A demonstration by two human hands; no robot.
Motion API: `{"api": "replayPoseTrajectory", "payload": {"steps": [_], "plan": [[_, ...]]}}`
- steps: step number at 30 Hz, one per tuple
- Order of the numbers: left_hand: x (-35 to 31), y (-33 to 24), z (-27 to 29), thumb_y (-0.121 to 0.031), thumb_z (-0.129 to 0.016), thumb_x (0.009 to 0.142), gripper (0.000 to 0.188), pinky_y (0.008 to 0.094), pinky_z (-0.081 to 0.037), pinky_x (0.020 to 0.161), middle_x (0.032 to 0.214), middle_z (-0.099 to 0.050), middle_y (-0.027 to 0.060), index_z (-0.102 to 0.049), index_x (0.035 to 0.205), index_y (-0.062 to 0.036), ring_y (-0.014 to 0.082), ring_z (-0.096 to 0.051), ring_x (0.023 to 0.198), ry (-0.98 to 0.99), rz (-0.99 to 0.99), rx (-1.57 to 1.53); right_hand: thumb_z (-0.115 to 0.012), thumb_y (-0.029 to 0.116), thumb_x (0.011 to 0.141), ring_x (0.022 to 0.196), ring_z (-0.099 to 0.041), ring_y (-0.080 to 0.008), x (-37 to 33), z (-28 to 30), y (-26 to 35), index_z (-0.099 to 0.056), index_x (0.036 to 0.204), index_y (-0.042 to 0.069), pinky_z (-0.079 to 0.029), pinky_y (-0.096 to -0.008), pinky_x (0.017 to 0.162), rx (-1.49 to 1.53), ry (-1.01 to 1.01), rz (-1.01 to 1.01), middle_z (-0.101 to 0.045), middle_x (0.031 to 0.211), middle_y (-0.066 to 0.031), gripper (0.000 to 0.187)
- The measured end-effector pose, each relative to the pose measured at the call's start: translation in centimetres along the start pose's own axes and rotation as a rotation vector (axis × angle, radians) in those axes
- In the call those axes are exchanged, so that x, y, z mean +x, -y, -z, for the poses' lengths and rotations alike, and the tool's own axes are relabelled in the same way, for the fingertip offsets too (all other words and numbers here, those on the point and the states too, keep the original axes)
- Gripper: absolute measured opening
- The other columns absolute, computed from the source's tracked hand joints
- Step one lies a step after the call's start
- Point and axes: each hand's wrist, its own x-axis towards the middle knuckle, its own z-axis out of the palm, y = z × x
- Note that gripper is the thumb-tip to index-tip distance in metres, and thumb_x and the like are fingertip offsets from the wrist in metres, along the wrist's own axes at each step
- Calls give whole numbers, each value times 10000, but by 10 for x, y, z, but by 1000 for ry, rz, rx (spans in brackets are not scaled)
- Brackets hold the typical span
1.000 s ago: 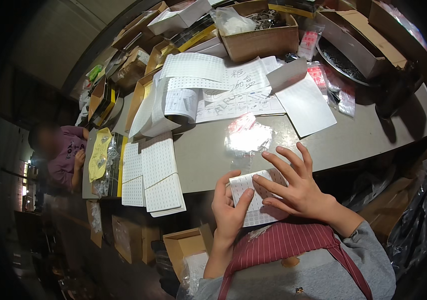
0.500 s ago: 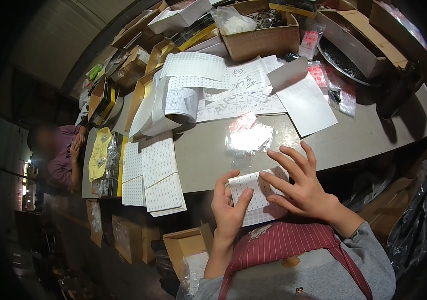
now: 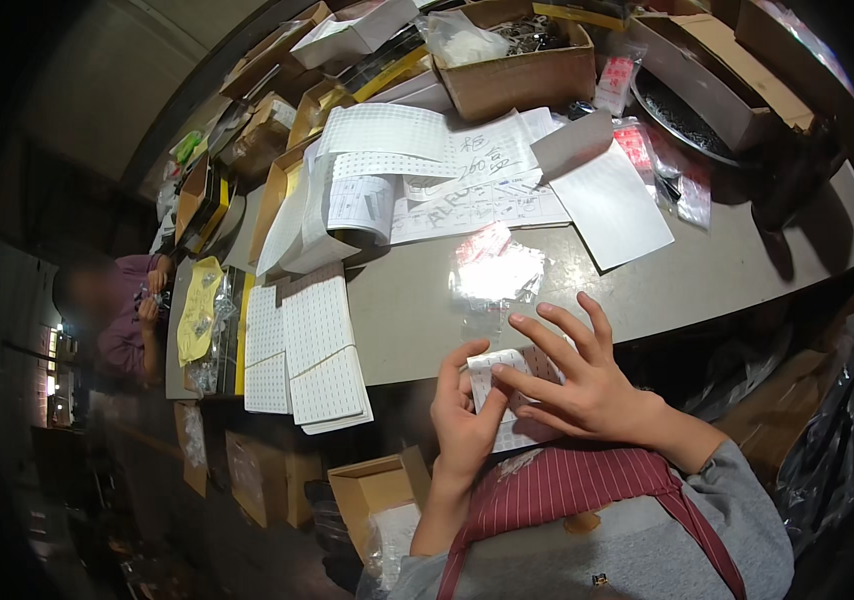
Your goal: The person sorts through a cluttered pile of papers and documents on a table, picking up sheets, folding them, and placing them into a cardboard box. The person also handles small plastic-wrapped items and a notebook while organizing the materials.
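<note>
My left hand grips a small white sheet printed with rows of little marks, like a sticker sheet, at the table's front edge. Its thumb lies over the left side and the other fingers go behind. My right hand spreads its fingers over the same sheet, with the index fingertip near my left thumb; whether it touches is hard to tell. Much of the sheet is hidden under that hand. Just beyond lie shiny clear plastic bags with red print. Stacks of similar marked sheets rest to the left.
Papers and a folded white sheet cover the table's middle. Behind stand a cardboard box of dark metal parts and a round tray of small dark pieces. Another person works at far left. An open carton sits below.
My right hand has moved left and slightly down across the sheet, its index finger coming close to my left thumb. My left hand has shifted slightly right, and less of the sheet shows.
</note>
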Motion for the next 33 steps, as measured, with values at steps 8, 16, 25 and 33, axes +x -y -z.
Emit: {"api": "replayPoseTrajectory", "payload": {"steps": [8, 16, 25, 33], "plan": [[1, 2, 1, 58, -607, 957, 481, 244, -525, 811, 1020, -718, 98, -442, 1408, 16, 111, -664, 918, -2, 4, 16, -735, 342, 855, 1420, -343, -396, 0, 1, -1, -698, 982, 127, -109, -657, 1191, -4, -6, -25, -411, 1544, -205, 253], [1, 3, 0, 54, -607, 958, 481, 253, -532, 830, 1046, -718, 113, -440, 1408, 17, 123, -671, 948, -10, 9, -17, -723, 421, 865, 1428, -341, -374, -3, 6, -3, -706, 1250, 211, -139, -617, 1201, -76, 26, -42, -444, 1532, -171, 439], [1, 1, 0, 65, -601, 953, 490, 252, -531, 836, 1060, -711, 114, -435, 1412, 21, 122, -666, 963, 6, 5, 4, -716, 422, 872, 1429, -343, -384, -2, 3, -1, -685, 1283, 220, -125, -630, 1201, -60, 25, -38, -428, 1546, -167, 460], [2, -1, -3, 50, -622, 955, 495, 255, -529, 838, 1052, -710, 116, -433, 1411, 23, 126, -669, 952, -8, 32, -20, -731, 366, 856, 1426, -333, -396, -3, 4, -4, -689, 1083, 131, -114, -648, 1196, -46, -9, -45, -427, 1538, -188, 330]]}}
